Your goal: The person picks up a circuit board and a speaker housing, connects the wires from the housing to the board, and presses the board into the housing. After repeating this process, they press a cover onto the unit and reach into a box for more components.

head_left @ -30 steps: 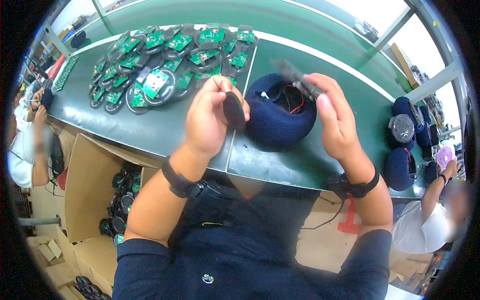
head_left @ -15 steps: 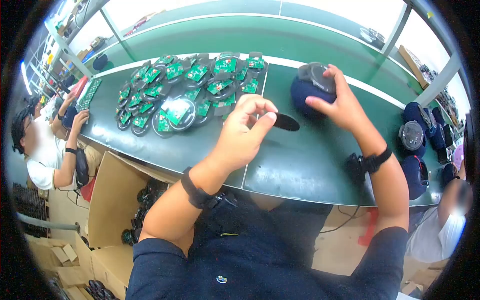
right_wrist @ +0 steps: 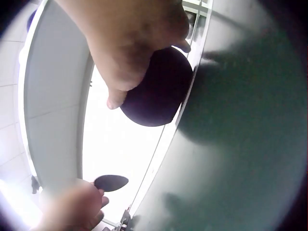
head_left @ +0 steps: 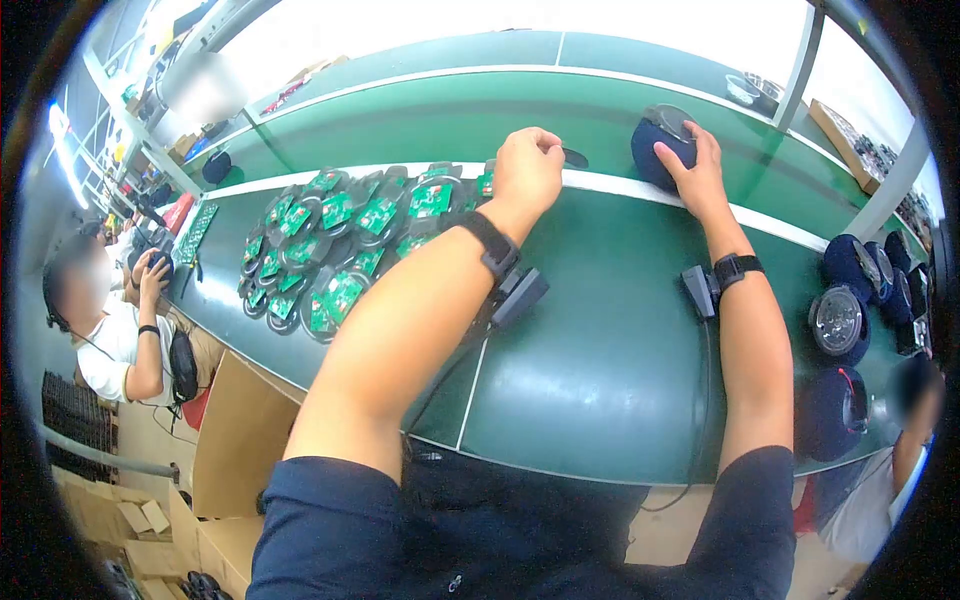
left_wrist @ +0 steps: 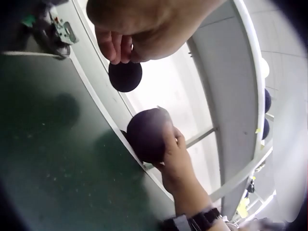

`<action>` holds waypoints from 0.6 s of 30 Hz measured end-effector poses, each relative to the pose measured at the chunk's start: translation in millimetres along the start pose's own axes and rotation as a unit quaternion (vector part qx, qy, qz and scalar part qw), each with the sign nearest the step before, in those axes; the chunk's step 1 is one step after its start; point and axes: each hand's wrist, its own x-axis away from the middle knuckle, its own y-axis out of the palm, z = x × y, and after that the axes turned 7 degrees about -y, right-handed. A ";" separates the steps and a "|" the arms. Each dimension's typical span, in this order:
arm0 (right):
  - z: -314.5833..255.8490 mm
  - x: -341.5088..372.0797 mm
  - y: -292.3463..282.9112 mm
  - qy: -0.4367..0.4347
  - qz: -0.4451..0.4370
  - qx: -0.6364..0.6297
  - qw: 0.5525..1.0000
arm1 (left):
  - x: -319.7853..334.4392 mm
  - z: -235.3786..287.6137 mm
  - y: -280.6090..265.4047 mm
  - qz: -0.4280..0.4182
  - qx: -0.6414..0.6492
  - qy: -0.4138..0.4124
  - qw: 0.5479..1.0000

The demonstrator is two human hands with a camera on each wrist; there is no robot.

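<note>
My left hand (head_left: 528, 175) pinches a thin black round disc (left_wrist: 125, 77) by its edge, raised over the far white rim of the bench. To its right, my right hand (head_left: 700, 170) grips a round navy fabric-covered speaker body (head_left: 655, 155). A grey, clear-looking round cap (head_left: 668, 116) sits on top of that body in the head view. In the left wrist view the fingers of the right hand wrap the body's side. Disc and body are apart, with a gap between the two hands.
Green circuit boards on dark round plastic parts (head_left: 375, 215) lie piled at the bench's left. More navy speaker bodies (head_left: 840, 320) stand at the right. A green belt (head_left: 400, 108) runs behind the white rim (head_left: 620, 186). People sit at both sides; an open carton (head_left: 240, 430) stands lower left.
The right hand took up the navy body, now with the cap on top, and carried it away from me to the belt side. The left hand moved forward with the disc.
</note>
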 end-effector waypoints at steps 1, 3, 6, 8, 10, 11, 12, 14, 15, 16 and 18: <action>3.9 -1.9 -1.5 0.013 -0.001 -0.020 1.000 | -8.2 -3.9 9.5 0.020 -0.022 -0.018 0.999; 11.2 -0.8 -1.3 0.014 0.007 -0.010 1.000 | -26.2 -12.7 27.4 0.044 -0.048 -0.049 0.997; 7.5 3.8 -2.6 0.019 0.012 0.018 1.000 | -41.0 -19.1 46.2 0.071 -0.076 -0.102 0.989; 6.6 3.0 -1.8 0.023 0.011 0.029 0.999 | -49.7 -32.7 52.2 0.058 -0.109 -0.096 0.988; 6.4 3.5 -1.9 0.023 0.018 0.012 1.000 | -54.7 -43.4 56.8 0.034 -0.190 -0.110 0.975; 5.5 3.8 -2.8 0.024 0.020 0.010 0.999 | -57.6 -46.5 59.1 0.034 -0.193 -0.108 0.975; 4.2 5.0 -4.3 0.030 0.020 0.014 0.999 | -59.7 -49.7 61.3 0.042 -0.195 -0.107 0.974; 4.8 6.1 -4.7 0.035 0.019 0.016 0.999 | -57.7 -47.5 61.0 0.051 -0.198 -0.106 0.973; 6.4 6.2 -4.5 0.030 0.031 0.031 0.999 | -54.9 -46.7 60.3 0.047 -0.210 -0.081 0.973; 7.3 5.8 -2.3 0.024 0.041 0.044 0.998 | -51.7 -45.2 56.5 0.044 -0.225 -0.059 0.972; 23.1 2.8 3.1 -0.031 0.066 0.071 0.995 | -45.5 -45.4 58.7 0.067 -0.217 0.039 0.973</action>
